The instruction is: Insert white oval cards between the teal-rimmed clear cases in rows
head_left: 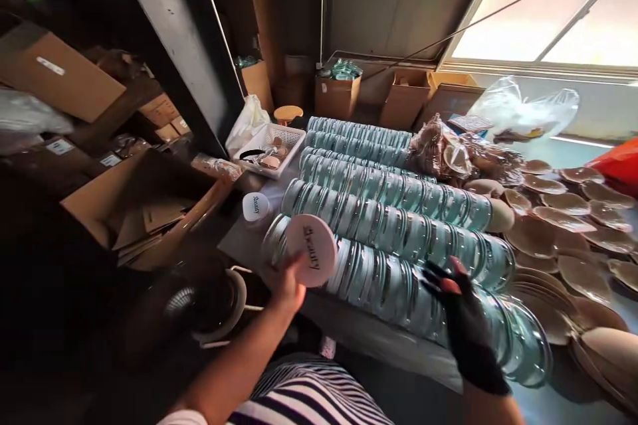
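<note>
My bare left hand (290, 289) is closed on the edge of a round pale pink disc (321, 246) with "beauty" printed in dark letters. The disc is held up in front of the near end of a row of clear greenish round lids or bowls (383, 279), nested on their sides. Over the same row, further right, is my right hand (463, 319) in a black fingertip-less glove. Its fingers are apart with nothing visible between them; whether they touch the row I cannot tell. A small white "beauty" container (255, 207) stands left of the disc.
More clear rows (393, 196) lie behind. Brown shell-like pieces (553, 232) cover the table's right side, near wrapped brown pieces (438, 146). A white basket (276, 159) stands at the back left. Cardboard boxes (339, 96) line the wall; an open carton (149, 206) is left.
</note>
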